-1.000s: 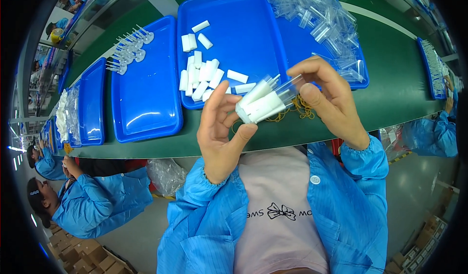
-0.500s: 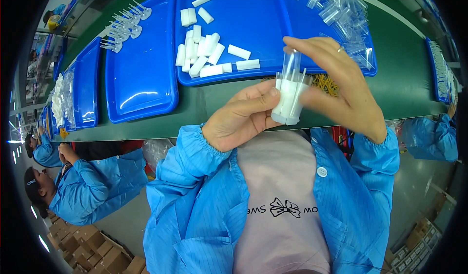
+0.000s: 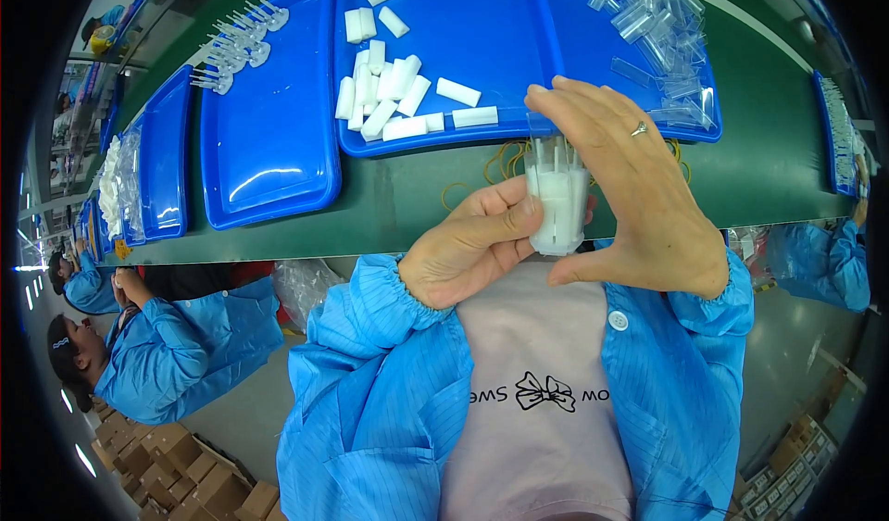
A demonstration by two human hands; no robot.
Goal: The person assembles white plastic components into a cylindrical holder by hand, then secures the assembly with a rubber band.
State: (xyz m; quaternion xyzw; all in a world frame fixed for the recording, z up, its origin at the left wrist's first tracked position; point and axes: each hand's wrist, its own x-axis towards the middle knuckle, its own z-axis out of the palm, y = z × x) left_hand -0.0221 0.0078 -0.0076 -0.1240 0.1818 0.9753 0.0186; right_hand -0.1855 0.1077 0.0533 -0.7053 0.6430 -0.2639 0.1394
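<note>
My left hand (image 3: 477, 241) is closed round the lower part of a translucent plastic holder (image 3: 576, 211) with thin upright prongs. Inside it sits a white cylinder (image 3: 553, 195). At the top of the holder a clear tube (image 3: 543, 125) shows faintly against the blue tray. My right hand (image 3: 639, 183) curves about the far and right sides of the holder, its fingers stretched out over the top and its thumb apart below the base. Whether its fingertips touch the clear tube, I cannot tell.
A blue tray (image 3: 454, 21) bears several white cylinders (image 3: 398, 81); clear tubes (image 3: 653, 35) heap up at its right. Further left, a blue tray (image 3: 269, 141) holds pronged clear parts (image 3: 243, 44). Yellow rubber bands (image 3: 506, 162) lie behind my hands. A co-worker (image 3: 157, 345) sits at left.
The clear tube stands less high above the holder than before. My right hand has spread its thumb away below the base, and the holder has shifted slightly right and toward me.
</note>
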